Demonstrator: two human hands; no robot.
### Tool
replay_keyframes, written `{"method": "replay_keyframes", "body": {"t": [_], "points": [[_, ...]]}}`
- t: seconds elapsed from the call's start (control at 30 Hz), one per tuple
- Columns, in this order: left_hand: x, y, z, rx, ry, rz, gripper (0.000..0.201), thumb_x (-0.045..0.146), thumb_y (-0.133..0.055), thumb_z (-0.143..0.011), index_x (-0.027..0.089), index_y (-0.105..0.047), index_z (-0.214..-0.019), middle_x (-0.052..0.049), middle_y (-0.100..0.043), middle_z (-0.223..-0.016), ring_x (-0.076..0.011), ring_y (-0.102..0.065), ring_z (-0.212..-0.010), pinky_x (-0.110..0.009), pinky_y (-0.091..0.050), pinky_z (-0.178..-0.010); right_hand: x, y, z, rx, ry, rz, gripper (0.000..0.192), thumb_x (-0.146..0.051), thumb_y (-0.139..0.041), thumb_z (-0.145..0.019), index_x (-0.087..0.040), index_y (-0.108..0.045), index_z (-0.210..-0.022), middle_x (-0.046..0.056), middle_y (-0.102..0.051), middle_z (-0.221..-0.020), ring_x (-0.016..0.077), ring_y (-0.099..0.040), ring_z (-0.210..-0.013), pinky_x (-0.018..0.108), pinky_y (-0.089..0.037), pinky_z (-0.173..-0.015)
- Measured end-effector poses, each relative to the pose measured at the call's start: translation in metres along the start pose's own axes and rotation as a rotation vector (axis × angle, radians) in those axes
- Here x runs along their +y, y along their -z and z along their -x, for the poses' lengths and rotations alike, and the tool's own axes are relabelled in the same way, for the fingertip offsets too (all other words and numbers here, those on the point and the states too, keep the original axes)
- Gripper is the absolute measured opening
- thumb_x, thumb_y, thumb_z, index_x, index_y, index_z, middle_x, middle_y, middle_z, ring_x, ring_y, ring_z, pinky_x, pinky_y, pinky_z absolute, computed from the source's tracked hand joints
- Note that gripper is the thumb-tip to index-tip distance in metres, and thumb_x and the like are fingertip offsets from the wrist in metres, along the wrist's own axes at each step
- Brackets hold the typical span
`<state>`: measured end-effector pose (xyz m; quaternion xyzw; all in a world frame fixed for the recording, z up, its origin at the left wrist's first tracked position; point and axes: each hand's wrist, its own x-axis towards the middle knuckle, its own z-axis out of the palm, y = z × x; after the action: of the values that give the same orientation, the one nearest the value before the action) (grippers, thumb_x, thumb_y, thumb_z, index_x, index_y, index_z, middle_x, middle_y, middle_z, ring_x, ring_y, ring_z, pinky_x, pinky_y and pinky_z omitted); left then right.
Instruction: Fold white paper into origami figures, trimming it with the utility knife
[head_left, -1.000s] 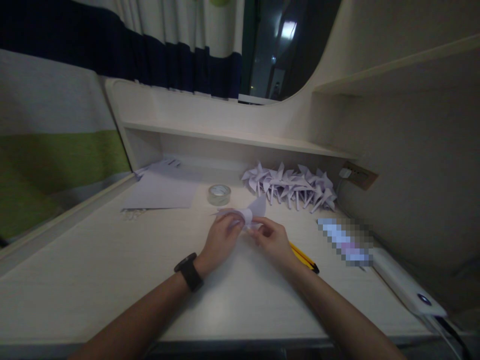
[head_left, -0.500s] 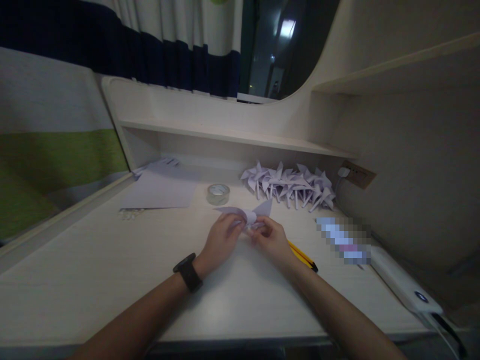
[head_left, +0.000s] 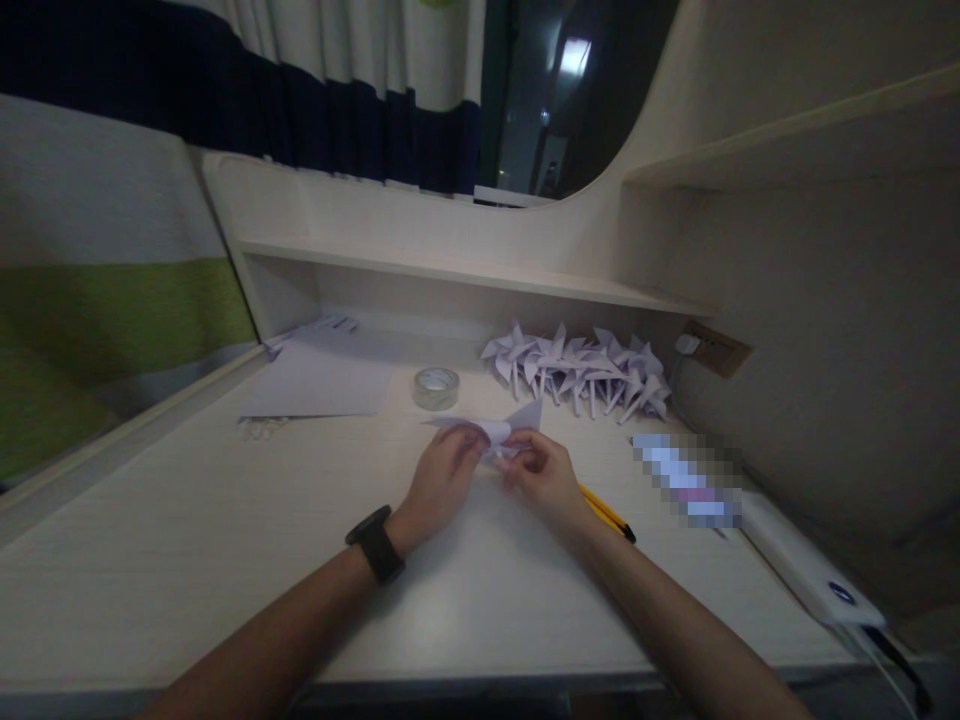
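Observation:
A folded piece of pale lilac paper (head_left: 502, 428) sits on the desk (head_left: 225, 520), pinched between both hands. My left hand (head_left: 441, 480), with a black watch on its wrist, grips the paper's left side. My right hand (head_left: 545, 479) grips its right side, fingertips curled onto the fold. Pointed flaps stick out beyond the fingers to the left and right. Most of the paper's middle is hidden by my fingers.
A row of several finished lilac paper pinwheels (head_left: 577, 372) lies at the back under the shelf. A tape roll (head_left: 436, 387) and flat paper sheets (head_left: 319, 382) lie behind my hands. A yellow pencil (head_left: 606, 512) and a white power strip (head_left: 810, 572) lie to the right.
The right flap of the paper has dropped lower and flatter. Both hands have stayed nearly in place, with the fingers pressing closer onto the fold.

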<state>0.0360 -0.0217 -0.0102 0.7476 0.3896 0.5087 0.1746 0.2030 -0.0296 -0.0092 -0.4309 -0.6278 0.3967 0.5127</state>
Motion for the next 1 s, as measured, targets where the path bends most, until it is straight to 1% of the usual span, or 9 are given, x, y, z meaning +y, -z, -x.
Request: {"method": "replay_keyframes", "body": {"t": [0.13, 0.33, 0.47, 0.57, 0.63, 0.73, 0.83, 0.93, 1.0], "points": [[-0.001, -0.001, 0.000, -0.004, -0.010, -0.002, 0.014, 0.020, -0.045, -0.089, 0.018, -0.059, -0.088, -0.006, -0.064, -0.092, -0.0201, -0.057, -0.091, -0.032, -0.044, -0.082, 0.001, -0.002, 0.000, 0.029, -0.035, -0.006, 0.037, -0.037, -0.076, -0.064, -0.019, -0.059, -0.092, -0.004, -0.058, -0.049, 0.0126, -0.053, -0.041, 0.022, -0.040, -0.041], [-0.001, -0.001, 0.001, -0.016, -0.008, 0.004, 0.014, 0.021, -0.045, -0.089, 0.018, -0.059, -0.087, -0.006, -0.064, -0.091, -0.0199, -0.057, -0.090, -0.032, -0.044, -0.080, 0.003, -0.002, 0.000, 0.019, -0.015, -0.017, 0.033, -0.036, -0.076, -0.064, -0.019, -0.064, -0.090, -0.002, -0.062, -0.057, 0.0121, -0.055, -0.045, 0.022, -0.042, -0.043], [-0.001, -0.001, 0.002, -0.033, -0.009, 0.006, 0.014, 0.020, -0.044, -0.089, 0.018, -0.057, -0.086, -0.006, -0.063, -0.090, -0.0197, -0.057, -0.089, -0.032, -0.044, -0.080, 0.002, -0.003, 0.000, 0.038, -0.017, 0.002, 0.029, -0.035, -0.076, -0.064, -0.018, -0.066, -0.085, -0.003, -0.060, -0.052, 0.0119, -0.053, -0.043, 0.022, -0.041, -0.042], [0.001, -0.001, 0.002, -0.032, -0.004, -0.002, 0.014, 0.022, -0.044, -0.090, 0.018, -0.057, -0.086, -0.006, -0.063, -0.091, -0.0205, -0.057, -0.089, -0.033, -0.045, -0.079, -0.001, -0.003, 0.000, 0.065, -0.010, 0.002, 0.027, -0.035, -0.077, -0.063, -0.018, -0.067, -0.082, -0.002, -0.060, -0.051, 0.0122, -0.053, -0.043, 0.023, -0.041, -0.042], [0.004, 0.000, 0.003, -0.032, -0.011, 0.005, 0.015, 0.024, -0.043, -0.091, 0.019, -0.057, -0.089, -0.007, -0.062, -0.093, -0.0207, -0.057, -0.091, -0.033, -0.045, -0.080, -0.002, -0.002, -0.001, 0.070, 0.003, -0.003, 0.029, -0.037, -0.077, -0.062, -0.018, -0.067, -0.081, -0.002, -0.061, -0.052, 0.0126, -0.054, -0.043, 0.023, -0.042, -0.041], [0.011, 0.002, 0.003, -0.029, -0.028, 0.045, 0.014, 0.025, -0.045, -0.091, 0.019, -0.056, -0.096, -0.007, -0.062, -0.099, -0.0203, -0.058, -0.095, -0.033, -0.045, -0.084, -0.003, 0.002, -0.002, 0.050, 0.008, -0.008, 0.032, -0.039, -0.077, -0.064, -0.017, -0.067, -0.085, -0.002, -0.060, -0.050, 0.0122, -0.053, -0.040, 0.022, -0.040, -0.039], [0.014, 0.003, 0.004, 0.049, -0.032, 0.077, 0.018, 0.024, -0.053, -0.087, 0.020, -0.051, -0.104, -0.006, -0.062, -0.102, -0.0192, -0.059, -0.096, -0.032, -0.047, -0.084, -0.001, 0.005, -0.004, 0.023, 0.009, -0.032, 0.033, -0.040, -0.076, -0.065, -0.017, -0.066, -0.087, -0.003, -0.060, -0.049, 0.0120, -0.053, -0.039, 0.021, -0.038, -0.038], [0.014, 0.003, 0.006, 0.166, -0.012, 0.086, 0.025, 0.023, -0.060, -0.082, 0.022, -0.046, -0.102, -0.005, -0.062, -0.098, -0.0186, -0.062, -0.093, -0.032, -0.050, -0.081, 0.001, 0.006, -0.004, 0.002, 0.014, -0.063, 0.034, -0.040, -0.077, -0.064, -0.018, -0.066, -0.087, -0.003, -0.060, -0.048, 0.0125, -0.054, -0.038, 0.021, -0.039, -0.038], [0.012, 0.002, 0.008, 0.200, 0.029, 0.109, 0.028, 0.022, -0.063, -0.080, 0.022, -0.044, -0.100, -0.005, -0.062, -0.095, -0.0187, -0.064, -0.090, -0.032, -0.052, -0.078, 0.002, 0.005, -0.004, -0.012, 0.014, -0.078, 0.034, -0.039, -0.078, -0.063, -0.018, -0.066, -0.088, -0.003, -0.060, -0.047, 0.0129, -0.054, -0.037, 0.021, -0.039, -0.038]]}}
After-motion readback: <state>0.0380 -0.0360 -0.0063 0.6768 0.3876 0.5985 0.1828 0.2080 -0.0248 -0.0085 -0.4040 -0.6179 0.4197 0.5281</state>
